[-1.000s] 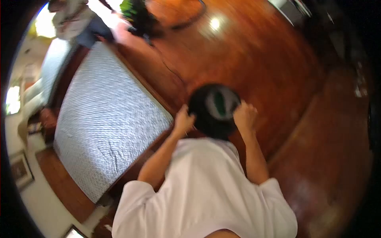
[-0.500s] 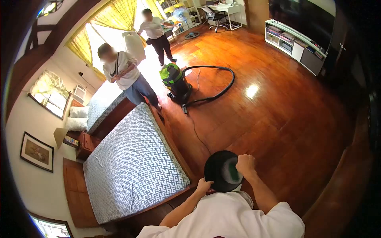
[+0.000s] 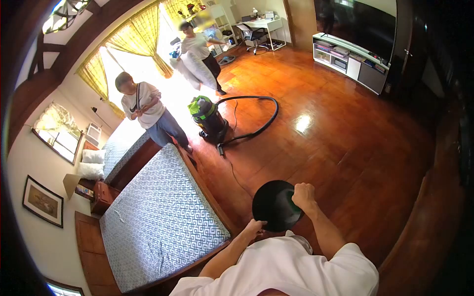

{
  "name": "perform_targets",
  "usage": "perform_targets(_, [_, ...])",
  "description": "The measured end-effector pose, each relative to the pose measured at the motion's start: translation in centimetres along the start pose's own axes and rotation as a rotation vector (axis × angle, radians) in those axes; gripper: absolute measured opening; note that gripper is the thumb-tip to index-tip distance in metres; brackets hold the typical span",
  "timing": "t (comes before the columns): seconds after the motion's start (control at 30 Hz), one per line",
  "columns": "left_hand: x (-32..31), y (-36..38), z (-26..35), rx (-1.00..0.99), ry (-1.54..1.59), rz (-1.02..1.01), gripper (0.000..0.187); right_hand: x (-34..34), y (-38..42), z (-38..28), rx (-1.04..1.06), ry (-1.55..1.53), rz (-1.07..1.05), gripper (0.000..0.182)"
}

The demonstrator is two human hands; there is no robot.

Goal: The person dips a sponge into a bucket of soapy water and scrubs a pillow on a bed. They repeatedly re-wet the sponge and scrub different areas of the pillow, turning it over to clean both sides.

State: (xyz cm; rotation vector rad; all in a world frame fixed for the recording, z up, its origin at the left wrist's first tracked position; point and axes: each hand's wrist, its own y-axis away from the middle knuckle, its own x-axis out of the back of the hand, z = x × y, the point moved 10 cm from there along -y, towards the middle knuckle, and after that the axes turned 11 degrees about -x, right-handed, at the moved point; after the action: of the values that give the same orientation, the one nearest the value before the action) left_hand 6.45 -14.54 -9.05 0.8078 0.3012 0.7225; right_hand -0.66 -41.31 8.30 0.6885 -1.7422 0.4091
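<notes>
A round black object (image 3: pixel 271 204), like a shallow bin or dish seen from above, is held in front of my body. It has a glossy dark face with a greenish-grey sheen on its right side. My left hand (image 3: pixel 256 227) is closed on its lower left rim, with the thumb lying on top. At the upper right edge, my right hand (image 3: pixel 303 194) is curled shut against the rim. The fingertips there are hidden, so whether a cloth is also in that hand cannot be made out.
A bed (image 3: pixel 163 222) with a patterned mattress stands left. Ahead, a green-and-black vacuum cleaner (image 3: pixel 210 121) has its hose (image 3: pixel 275 111) looped on the wooden floor, with a cord trailing towards me. One person (image 3: pixel 148 106) stands beside the beds; another (image 3: pixel 197 47) carries a pale bundle (image 3: pixel 192 71).
My view has shifted slightly. My right hand has moved a little up along the rim, and the pale green patch inside shows less. The far person has swung the pale bundle lower.
</notes>
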Motion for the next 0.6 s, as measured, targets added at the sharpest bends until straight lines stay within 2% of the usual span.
perform_targets(0.07, [0.8, -0.1, -0.5, -0.005, -0.112, 0.012, 0.016, -1.2, 0.7, 1.4, -0.06, -0.023, -0.043, 0.015])
perform_targets(0.2, [1.3, 2.8, -0.6, 0.041, -0.13, 0.074, 0.017, -2.3, 2.1, 2.0, -0.111, -0.04, -0.074, 0.018])
perform_targets(0.27, [2.0, 2.6, -3.0, 0.068, -0.094, 0.07, 0.014, -5.0, 2.4, 2.1, -0.118, -0.008, -0.217, 0.02])
perform_targets(0.37, [3.5, 3.5, -5.0, 0.13, -0.124, 0.118, 0.011, -6.1, 3.4, 1.2, -0.098, -0.032, -0.257, 0.024])
perform_targets(0.5, [4.9, 5.2, -6.4, 0.112, -0.114, 0.192, 0.012, -8.5, 4.0, -0.1, -0.029, -0.033, -0.249, 0.027])
perform_targets(0.57, [5.5, 5.8, -7.5, 0.153, -0.017, 0.247, 0.012, -10.4, 4.3, -0.6, -0.031, -0.025, -0.354, 0.029])
perform_targets(0.6, [5.4, 6.3, -7.8, 0.173, -0.005, 0.263, 0.017, -10.7, 4.6, -0.7, -0.07, -0.002, -0.45, 0.035])
